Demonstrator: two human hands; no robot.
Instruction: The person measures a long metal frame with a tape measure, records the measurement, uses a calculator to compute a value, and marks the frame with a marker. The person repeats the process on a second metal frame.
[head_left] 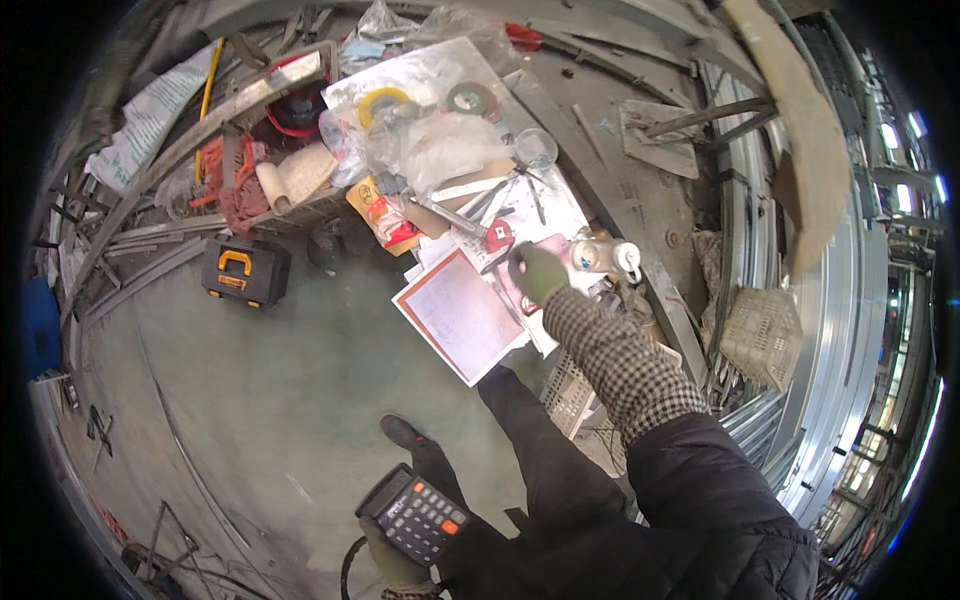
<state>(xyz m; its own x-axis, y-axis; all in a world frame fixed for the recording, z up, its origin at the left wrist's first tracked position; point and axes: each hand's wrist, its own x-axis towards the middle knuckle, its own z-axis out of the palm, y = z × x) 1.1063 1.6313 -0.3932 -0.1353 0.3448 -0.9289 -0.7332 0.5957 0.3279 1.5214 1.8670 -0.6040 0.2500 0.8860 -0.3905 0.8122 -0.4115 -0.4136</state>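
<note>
A black calculator [418,515] with grey and orange keys is gripped in my left hand [392,556], low in the view near my legs. A dark cord or strap loops beside that glove. My right hand [540,274], in a green glove with darker fingers, reaches down onto the cluttered table [565,200]. Its fingers point away from me, and whether they hold anything is hidden. Just beyond them lies a red tape measure [499,236]. Right of the hand is a clear bottle with a white lid [606,257]. A sheet with an orange-brown border [462,315] overhangs the table's near edge.
Plastic bags [445,150], a yellow tape roll [382,105] and a red-and-yellow packet [385,215] crowd the table. A black toolbox [246,270] stands on the floor at left. Metal profiles [835,330] and a plastic crate [762,338] are at right.
</note>
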